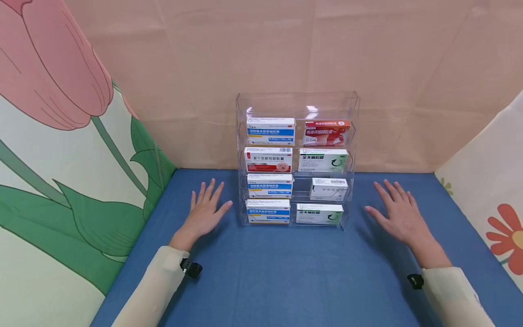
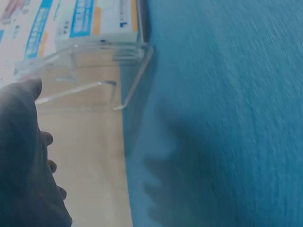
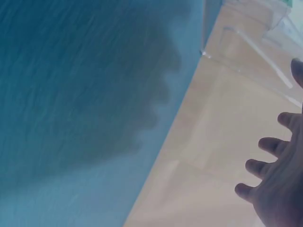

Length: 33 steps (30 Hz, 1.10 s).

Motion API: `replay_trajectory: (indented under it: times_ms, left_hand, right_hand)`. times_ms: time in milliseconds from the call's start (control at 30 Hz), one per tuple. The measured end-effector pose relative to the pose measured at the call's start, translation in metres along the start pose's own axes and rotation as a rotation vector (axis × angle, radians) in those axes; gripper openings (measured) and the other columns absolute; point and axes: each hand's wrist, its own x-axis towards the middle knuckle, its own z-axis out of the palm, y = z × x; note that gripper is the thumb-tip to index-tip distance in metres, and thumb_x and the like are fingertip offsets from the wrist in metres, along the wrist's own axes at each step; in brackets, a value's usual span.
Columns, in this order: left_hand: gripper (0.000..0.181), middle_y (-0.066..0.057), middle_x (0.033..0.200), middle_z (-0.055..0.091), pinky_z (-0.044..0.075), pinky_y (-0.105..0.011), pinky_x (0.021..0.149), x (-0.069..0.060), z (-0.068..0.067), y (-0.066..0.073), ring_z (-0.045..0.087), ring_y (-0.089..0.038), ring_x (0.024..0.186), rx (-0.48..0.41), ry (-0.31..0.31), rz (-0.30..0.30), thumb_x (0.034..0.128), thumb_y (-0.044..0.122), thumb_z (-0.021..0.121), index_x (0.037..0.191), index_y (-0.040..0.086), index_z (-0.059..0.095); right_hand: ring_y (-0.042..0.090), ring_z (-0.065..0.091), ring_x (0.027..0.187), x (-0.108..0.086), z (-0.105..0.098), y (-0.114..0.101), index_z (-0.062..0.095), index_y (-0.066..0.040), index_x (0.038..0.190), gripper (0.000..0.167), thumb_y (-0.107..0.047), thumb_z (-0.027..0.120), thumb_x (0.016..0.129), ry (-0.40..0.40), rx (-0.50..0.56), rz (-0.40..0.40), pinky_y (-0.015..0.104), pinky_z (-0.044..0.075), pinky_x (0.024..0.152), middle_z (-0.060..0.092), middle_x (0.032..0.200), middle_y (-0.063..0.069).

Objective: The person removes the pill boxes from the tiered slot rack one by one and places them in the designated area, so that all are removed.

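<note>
A clear acrylic tiered display rack (image 1: 296, 104) stands at the back of the blue table, with medicine boxes in two columns on its tiers. Blue-and-white boxes (image 1: 269, 131) fill most of the left column, along with one red-and-white box (image 1: 268, 160). In the right column are a red box (image 1: 325, 133), a small white box (image 1: 328, 189) and two green-and-white boxes (image 1: 322, 160). My left hand (image 1: 204, 211) is spread out left of the rack, holding nothing. To the rack's right, my right hand (image 1: 398, 215) is likewise spread, with nothing in it. Both cast shadows on the cloth.
Blue cloth (image 1: 294, 272) covers the table. Behind the rack hangs a plain pinkish-beige backdrop (image 1: 204, 81). Printed panels stand at both sides, a tulip panel (image 1: 53, 159) at left and a flower panel (image 1: 490, 181) at right.
</note>
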Motion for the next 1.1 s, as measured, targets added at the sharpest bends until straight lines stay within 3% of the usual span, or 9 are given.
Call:
replay_trajectory:
  times_ms: [233,367,600,767,867,933,1100]
  left_hand:
    - [0.075,-0.008,0.171,0.006,0.004,-0.063,0.12,0.0,-0.003,0.011,-0.001,-0.035,0.156,-0.073,0.055,0.073,0.1018,0.057,0.043,0.163,0.02,0.021]
    - [0.075,-0.009,0.17,0.012,0.017,-0.064,0.118,0.0,-0.004,0.017,0.009,-0.036,0.155,-0.135,0.08,0.104,0.1018,0.055,0.046,0.163,0.019,0.021]
    - [0.073,-0.013,0.163,0.026,0.036,-0.059,0.11,0.001,-0.006,0.029,0.033,-0.034,0.146,-0.305,0.144,0.129,0.1018,0.047,0.052,0.161,0.016,0.024]
    - [0.066,-0.015,0.157,0.033,0.05,-0.053,0.099,0.008,-0.003,0.039,0.048,-0.036,0.133,-0.471,0.179,0.136,0.1018,0.034,0.057,0.159,0.015,0.029]
    - [0.064,-0.015,0.153,0.038,0.053,-0.049,0.095,0.013,0.0,0.043,0.052,-0.037,0.129,-0.542,0.206,0.134,0.1007,0.026,0.06,0.157,0.013,0.032]
    - [0.064,-0.016,0.15,0.04,0.054,-0.049,0.094,0.015,0.002,0.045,0.053,-0.038,0.128,-0.587,0.218,0.134,0.0992,0.022,0.063,0.156,0.012,0.034]
    - [0.063,-0.018,0.143,0.046,0.056,-0.049,0.089,0.018,0.01,0.048,0.057,-0.035,0.122,-0.676,0.261,0.111,0.0949,0.014,0.068,0.152,0.012,0.041]
  right_hand:
    - [0.053,0.037,0.135,-0.003,-0.004,-0.017,0.029,-0.009,0.159,0.08,-0.037,0.067,0.095,0.086,0.025,-0.042,0.071,0.032,0.103,0.038,0.153,0.03]
    - [0.05,0.044,0.129,-0.005,-0.002,-0.028,0.038,-0.007,0.155,0.074,-0.028,0.071,0.093,0.154,0.067,-0.065,0.069,0.039,0.1,0.047,0.145,0.03]
    - [0.042,0.054,0.117,-0.005,0.002,-0.046,0.054,-0.002,0.142,0.064,-0.01,0.079,0.083,0.295,0.218,-0.176,0.062,0.045,0.093,0.06,0.128,0.025]
    - [0.032,0.059,0.107,-0.005,0.006,-0.055,0.057,-0.002,0.137,0.06,-0.004,0.08,0.081,0.312,0.295,-0.186,0.055,0.048,0.087,0.063,0.122,0.018]
    - [0.028,0.061,0.103,-0.005,0.009,-0.06,0.059,-0.002,0.136,0.057,-0.004,0.08,0.082,0.307,0.333,-0.17,0.046,0.051,0.084,0.064,0.12,0.015]
    - [0.027,0.062,0.101,-0.004,0.011,-0.062,0.06,-0.002,0.134,0.055,-0.003,0.079,0.082,0.319,0.368,-0.172,0.034,0.052,0.083,0.065,0.118,0.014]
    - [0.025,0.062,0.094,-0.004,0.016,-0.067,0.063,0.0,0.13,0.051,0.002,0.079,0.082,0.358,0.461,-0.168,0.01,0.044,0.082,0.067,0.115,0.013]
